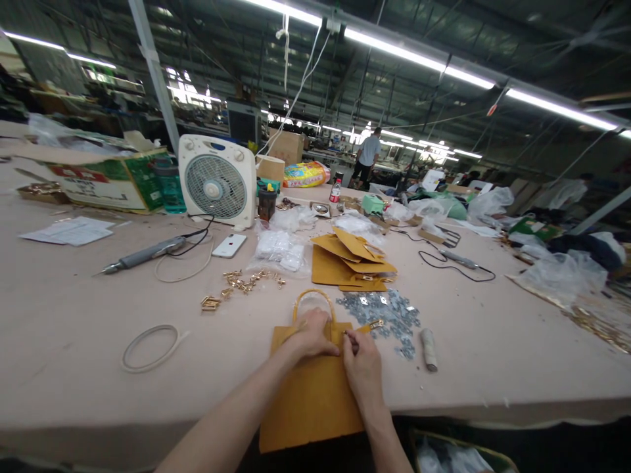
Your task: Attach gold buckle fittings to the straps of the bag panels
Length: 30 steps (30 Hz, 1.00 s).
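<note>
A mustard-yellow bag panel (310, 401) with a looped handle (314, 292) lies at the table's front edge, its lower end hanging over. My left hand (313, 332) is closed on its upper part at the base of the handle, thumb pointing right. Close beside it, my right hand (362, 361) pinches something small and dark at the panel's upper right; the fingers mostly hide it. A short strap with a gold clasp (376, 324) sticks out to the right above that hand. Behind it spread many small grey metal plates (394, 315).
Yellow bag pieces (330, 266) are stacked ahead. Gold fittings (241, 282), a phone (229, 246), an electric screwdriver (148, 255) and a tape roll (150, 348) lie left. A fan (217, 180) stands behind. At right are a pale roll (428, 350) and another corded tool (458, 259).
</note>
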Each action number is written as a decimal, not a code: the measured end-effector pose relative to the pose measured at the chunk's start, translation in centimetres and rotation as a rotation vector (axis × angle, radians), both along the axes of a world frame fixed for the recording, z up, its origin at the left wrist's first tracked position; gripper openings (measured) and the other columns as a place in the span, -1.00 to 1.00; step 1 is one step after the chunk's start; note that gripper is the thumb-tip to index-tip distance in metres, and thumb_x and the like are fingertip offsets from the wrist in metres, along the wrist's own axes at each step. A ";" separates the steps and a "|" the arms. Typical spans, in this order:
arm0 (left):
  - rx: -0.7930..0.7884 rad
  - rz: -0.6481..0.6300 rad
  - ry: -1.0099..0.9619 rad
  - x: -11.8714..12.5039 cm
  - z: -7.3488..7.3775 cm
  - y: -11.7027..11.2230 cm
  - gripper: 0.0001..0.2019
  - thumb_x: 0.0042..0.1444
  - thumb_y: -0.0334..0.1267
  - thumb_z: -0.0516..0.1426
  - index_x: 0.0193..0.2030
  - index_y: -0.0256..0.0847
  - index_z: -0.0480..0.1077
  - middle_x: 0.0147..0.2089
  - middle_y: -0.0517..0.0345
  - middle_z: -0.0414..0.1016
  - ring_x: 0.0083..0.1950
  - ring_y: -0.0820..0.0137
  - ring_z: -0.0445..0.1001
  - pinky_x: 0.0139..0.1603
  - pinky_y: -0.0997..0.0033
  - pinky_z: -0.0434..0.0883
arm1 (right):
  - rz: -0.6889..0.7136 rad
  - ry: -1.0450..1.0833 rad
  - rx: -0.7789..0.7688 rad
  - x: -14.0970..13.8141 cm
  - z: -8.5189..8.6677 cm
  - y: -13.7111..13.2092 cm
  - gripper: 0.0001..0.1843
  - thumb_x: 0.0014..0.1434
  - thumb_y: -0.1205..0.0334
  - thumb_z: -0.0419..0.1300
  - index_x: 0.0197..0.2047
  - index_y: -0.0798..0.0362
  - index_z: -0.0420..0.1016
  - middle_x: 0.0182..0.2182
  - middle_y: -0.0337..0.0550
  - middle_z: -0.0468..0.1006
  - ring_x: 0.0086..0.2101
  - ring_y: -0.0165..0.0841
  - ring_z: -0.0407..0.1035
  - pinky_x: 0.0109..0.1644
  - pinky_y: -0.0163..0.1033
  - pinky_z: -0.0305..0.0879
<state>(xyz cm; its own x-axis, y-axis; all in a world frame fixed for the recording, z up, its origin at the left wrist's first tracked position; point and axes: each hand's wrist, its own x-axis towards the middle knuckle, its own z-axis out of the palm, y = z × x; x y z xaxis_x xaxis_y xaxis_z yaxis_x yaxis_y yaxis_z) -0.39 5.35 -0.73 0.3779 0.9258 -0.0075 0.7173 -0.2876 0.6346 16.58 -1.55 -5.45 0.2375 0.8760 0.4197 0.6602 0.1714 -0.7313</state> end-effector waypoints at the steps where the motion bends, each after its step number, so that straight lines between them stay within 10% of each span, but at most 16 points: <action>1: 0.002 -0.001 -0.012 0.0 -0.1 -0.1 -0.37 -0.33 0.07 0.48 -0.10 -0.17 0.53 -0.02 -0.02 0.55 0.01 0.01 0.53 0.00 0.20 0.45 | -0.009 -0.049 0.008 -0.3 0.1 0.0 -0.69 0.37 0.04 0.13 -0.09 -0.01 0.65 -0.27 -0.03 0.56 -0.25 -0.16 0.48 -0.08 -0.08 0.40; 18: 0.052 0.084 -0.122 0.7 -1.8 0.1 -0.87 0.08 -0.17 0.15 -0.35 -0.17 0.44 -0.27 0.16 0.49 -0.21 0.30 0.43 -0.19 0.35 0.28 | -0.118 -0.375 -0.033 -1.4 -0.5 -1.9 -0.54 0.51 0.05 -0.07 0.17 -0.06 0.60 -0.22 -0.04 0.57 -0.36 -0.25 0.52 -0.39 -0.24 0.31; 24: 0.094 0.160 -0.169 1.3 -1.3 -0.9 -0.60 0.20 0.16 0.12 -0.38 -0.16 0.40 -0.31 0.13 0.47 -0.25 0.27 0.41 -0.18 0.31 0.28 | 0.046 0.124 0.021 -0.4 1.5 -2.7 -0.59 0.41 -0.06 0.12 0.15 -0.08 0.61 -0.18 -0.07 0.59 -0.26 -0.22 0.51 -0.16 -0.17 0.47; 30: 0.119 0.237 -0.315 1.9 0.4 -0.9 -0.49 0.24 0.26 0.05 -0.43 -0.17 0.39 -0.39 0.12 0.44 -0.28 0.26 0.42 -0.19 0.28 0.33 | -0.052 0.953 0.119 2.5 1.2 -4.2 -0.53 0.26 -0.23 0.30 -0.03 -0.01 0.60 -0.36 -0.20 0.50 -0.56 -0.48 0.21 -0.57 -0.35 0.12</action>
